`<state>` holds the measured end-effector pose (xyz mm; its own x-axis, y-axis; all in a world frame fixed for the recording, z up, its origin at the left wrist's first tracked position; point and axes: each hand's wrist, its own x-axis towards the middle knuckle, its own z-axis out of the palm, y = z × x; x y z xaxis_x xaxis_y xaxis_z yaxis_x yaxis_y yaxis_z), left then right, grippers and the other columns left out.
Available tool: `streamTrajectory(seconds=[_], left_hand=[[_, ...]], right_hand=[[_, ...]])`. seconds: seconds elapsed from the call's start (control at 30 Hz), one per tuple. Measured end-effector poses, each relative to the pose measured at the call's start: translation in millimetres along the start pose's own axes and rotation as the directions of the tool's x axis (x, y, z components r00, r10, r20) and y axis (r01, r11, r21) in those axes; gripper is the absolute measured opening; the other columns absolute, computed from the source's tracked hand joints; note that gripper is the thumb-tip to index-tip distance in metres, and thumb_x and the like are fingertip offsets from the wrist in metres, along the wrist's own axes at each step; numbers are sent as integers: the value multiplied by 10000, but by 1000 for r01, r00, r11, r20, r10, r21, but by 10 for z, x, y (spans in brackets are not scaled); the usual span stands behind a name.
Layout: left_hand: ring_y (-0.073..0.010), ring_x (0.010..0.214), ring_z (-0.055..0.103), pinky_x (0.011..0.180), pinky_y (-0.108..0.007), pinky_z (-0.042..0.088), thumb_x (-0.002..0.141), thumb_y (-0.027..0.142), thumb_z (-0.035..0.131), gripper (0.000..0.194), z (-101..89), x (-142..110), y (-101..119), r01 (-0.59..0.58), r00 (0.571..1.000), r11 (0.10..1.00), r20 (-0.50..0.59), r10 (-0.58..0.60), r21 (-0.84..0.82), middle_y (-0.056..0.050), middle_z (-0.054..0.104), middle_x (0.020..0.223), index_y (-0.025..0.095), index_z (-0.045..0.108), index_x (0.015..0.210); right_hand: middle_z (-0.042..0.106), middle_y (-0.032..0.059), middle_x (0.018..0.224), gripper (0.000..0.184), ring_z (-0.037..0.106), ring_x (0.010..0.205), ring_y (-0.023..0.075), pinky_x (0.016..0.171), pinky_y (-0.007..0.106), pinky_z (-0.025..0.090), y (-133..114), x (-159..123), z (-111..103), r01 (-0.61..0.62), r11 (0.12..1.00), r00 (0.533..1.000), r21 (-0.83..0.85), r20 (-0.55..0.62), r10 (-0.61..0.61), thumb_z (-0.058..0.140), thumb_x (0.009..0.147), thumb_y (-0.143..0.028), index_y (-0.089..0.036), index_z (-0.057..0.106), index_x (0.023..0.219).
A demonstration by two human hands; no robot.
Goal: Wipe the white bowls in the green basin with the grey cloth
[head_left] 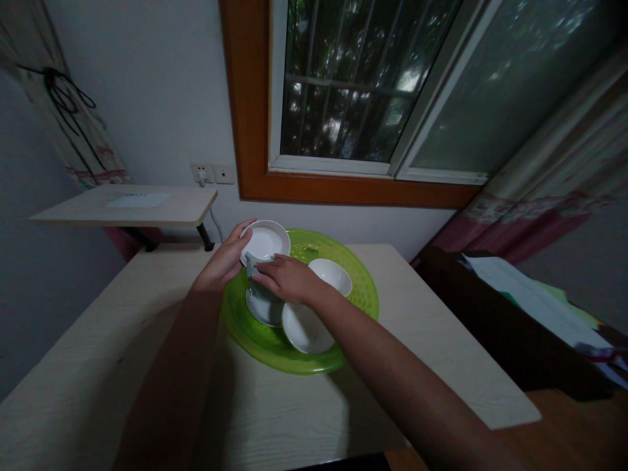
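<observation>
My left hand [231,255] grips a white dish [267,239] by its left rim and holds it tilted above a green basket [360,271]. A grey cloth [253,267] is in my right hand [282,275], pressed at the dish's lower edge. Below my hands, a white plate [265,309] lies in the basket, partly covered by the cloth. Two white bowls also rest there: one bowl [307,330] nearer to me, another bowl [333,275] further right, partly hidden by my right wrist.
The basket stands on a pale wooden table [417,333] against the wall under a window. A small raised shelf [181,203] with a paper is at the left. Wall sockets [212,173] sit behind it. Papers [530,294] lie on a dark surface at the right.
</observation>
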<state>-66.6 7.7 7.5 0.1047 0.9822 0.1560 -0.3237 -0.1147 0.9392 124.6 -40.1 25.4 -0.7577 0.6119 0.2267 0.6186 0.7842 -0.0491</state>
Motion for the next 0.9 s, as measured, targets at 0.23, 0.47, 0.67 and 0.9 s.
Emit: streamTrajectory(seconds=[0.23, 0.47, 0.67, 0.9], left_hand=[[-200, 980, 665, 778, -252, 529, 951, 417, 730, 605, 23, 9, 7, -6, 1000, 1000, -11, 6, -6, -112, 709, 1270, 203, 557, 1490], [-185, 933, 680, 714, -234, 536, 978, 376, 681, 558, 2, 26, -18, -18, 1000, 1000, -23, 18, 12, -110, 722, 1262, 215, 564, 1499], [-202, 1010, 690, 784, -248, 544, 1009, 363, 634, 520, 51, -19, 31, -7, 998, 999, -55, 9, 38, -108, 719, 1291, 212, 556, 1501], [-220, 999, 673, 805, -274, 533, 950, 427, 725, 565, 57, -16, 33, -32, 998, 999, -62, 33, 10, -117, 714, 1240, 195, 583, 1444]], right_hand=[[833, 155, 1056, 618, 772, 1052, 256, 1283, 468, 295, 25, 1, -29, -189, 953, 981, -236, -97, 170, 349, 1148, -495, -117, 830, 1062], [822, 177, 1127, 642, 760, 1108, 276, 1280, 456, 320, -53, 3, 5, -119, 971, 993, -205, -44, 113, 362, 1131, -558, -96, 808, 1110], [677, 175, 1480, 632, 653, 1368, 273, 1276, 441, 353, -59, 14, 78, 33, 999, 999, 23, -16, -33, 366, 1133, -561, -91, 590, 1491], [747, 148, 1377, 611, 706, 1276, 253, 1267, 415, 356, -35, 2, 38, -11, 999, 1000, -34, -22, 10, 324, 1139, -563, -135, 690, 1376]])
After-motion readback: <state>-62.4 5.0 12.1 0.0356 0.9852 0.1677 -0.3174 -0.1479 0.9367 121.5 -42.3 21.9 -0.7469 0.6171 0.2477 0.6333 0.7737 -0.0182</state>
